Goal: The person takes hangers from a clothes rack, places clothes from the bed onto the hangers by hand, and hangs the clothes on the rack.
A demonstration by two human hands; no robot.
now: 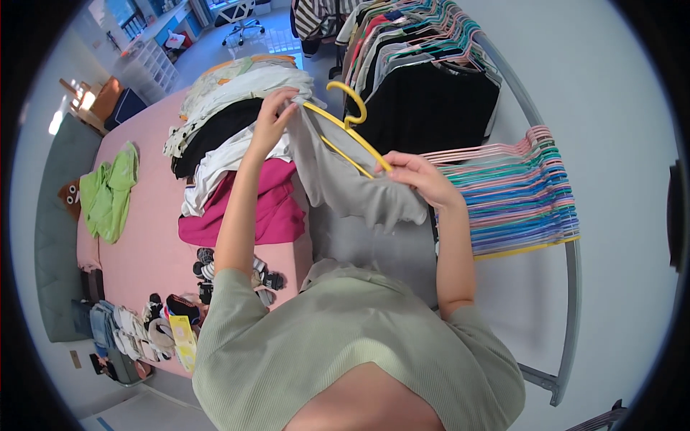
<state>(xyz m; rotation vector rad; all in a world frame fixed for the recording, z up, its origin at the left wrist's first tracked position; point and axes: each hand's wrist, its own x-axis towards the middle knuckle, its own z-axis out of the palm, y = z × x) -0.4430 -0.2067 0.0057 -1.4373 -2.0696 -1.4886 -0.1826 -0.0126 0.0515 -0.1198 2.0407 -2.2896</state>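
Note:
A yellow clothes hanger (pixel 350 128) is held up in front of me, its hook pointing up and away. Loose grey cloth of a garment (pixel 338 190) hangs along it and droops below. At the hanger's far left end, my left hand (pixel 274 121) pinches the garment's edge. My right hand (pixel 422 181) grips the hanger's right end, with thumb and fingers closed near the cloth. The hanger's middle lies against the garment; how far its ends sit inside the cloth I cannot tell.
Clothes hang on a grey metal rack (pixel 528 97) at right, a black garment (pixel 431 108) nearest. Several empty hangers (pixel 510 190) line the same rail. Left is a pink bed (pixel 144 215) with a white clothes pile (pixel 248 82), a magenta garment (pixel 266 208), a green garment (pixel 109 190) and socks.

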